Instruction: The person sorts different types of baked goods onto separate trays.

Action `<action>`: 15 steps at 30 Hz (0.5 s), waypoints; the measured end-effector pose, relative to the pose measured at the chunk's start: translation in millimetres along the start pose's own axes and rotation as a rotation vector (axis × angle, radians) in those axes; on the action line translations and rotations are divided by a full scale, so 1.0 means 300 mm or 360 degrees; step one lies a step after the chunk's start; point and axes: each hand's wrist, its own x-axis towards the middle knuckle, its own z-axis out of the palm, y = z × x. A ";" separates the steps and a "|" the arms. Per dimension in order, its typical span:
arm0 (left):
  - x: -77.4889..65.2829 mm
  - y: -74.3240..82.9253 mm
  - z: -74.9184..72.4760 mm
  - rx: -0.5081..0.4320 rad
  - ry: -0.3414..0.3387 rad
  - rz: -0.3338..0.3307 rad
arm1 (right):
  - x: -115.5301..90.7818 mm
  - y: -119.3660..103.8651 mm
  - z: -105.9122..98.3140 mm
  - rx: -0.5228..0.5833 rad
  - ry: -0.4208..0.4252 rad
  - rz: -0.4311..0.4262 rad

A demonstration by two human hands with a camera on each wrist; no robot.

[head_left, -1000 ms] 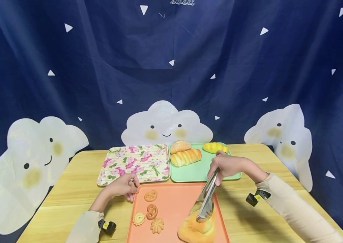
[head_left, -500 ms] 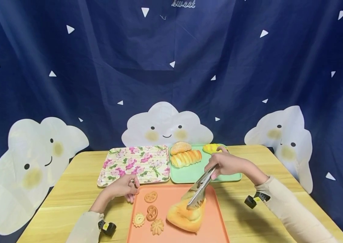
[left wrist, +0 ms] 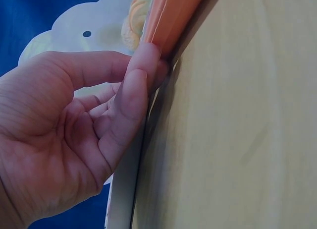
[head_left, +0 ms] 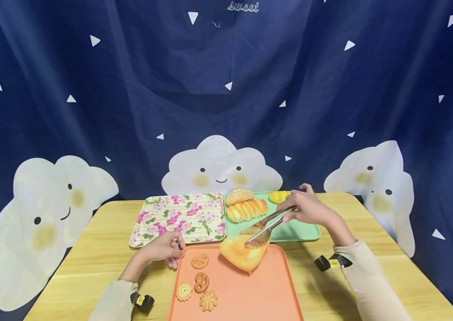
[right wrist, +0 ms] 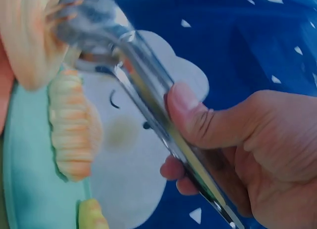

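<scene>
Between the hands point(head_left: 164, 247) point(head_left: 309, 208), golden bread point(head_left: 244, 257)

Left of the orange tray point(head_left: 254, 294), we see a plain cream sleeve point(head_left: 112, 301) and a boxy black wrist camera point(head_left: 145, 304) bearing a yellow label point(head_left: 140, 300); right of the tray, we find a matching sleeve point(head_left: 374, 287), black strap point(head_left: 343, 261) and yellow-marked camera point(head_left: 322, 263).

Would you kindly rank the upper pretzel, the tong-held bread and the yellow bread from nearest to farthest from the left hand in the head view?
From the left hand:
1. Upper pretzel: just to its right, on the orange tray.
2. Tong-held bread: farther right, by that tray's far edge.
3. Yellow bread: farthest right, back of the green tray.
</scene>
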 end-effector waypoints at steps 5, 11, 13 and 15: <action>0.001 0.003 0.004 -0.0002 -0.0001 0.0009 | -0.028 0.041 0.001 -0.0027 0.0107 0.0124; -0.001 0.004 0.001 0.0012 -0.0003 0.0018 | -0.050 0.080 -0.013 -0.0039 0.0159 0.0192; -0.002 0.005 0.001 0.0009 -0.0004 0.0018 | -0.053 0.089 -0.027 -0.0050 0.0150 0.0210; -0.002 0.006 0.001 0.0004 -0.0005 0.0018 | -0.052 0.097 -0.045 -0.0067 0.0140 0.0223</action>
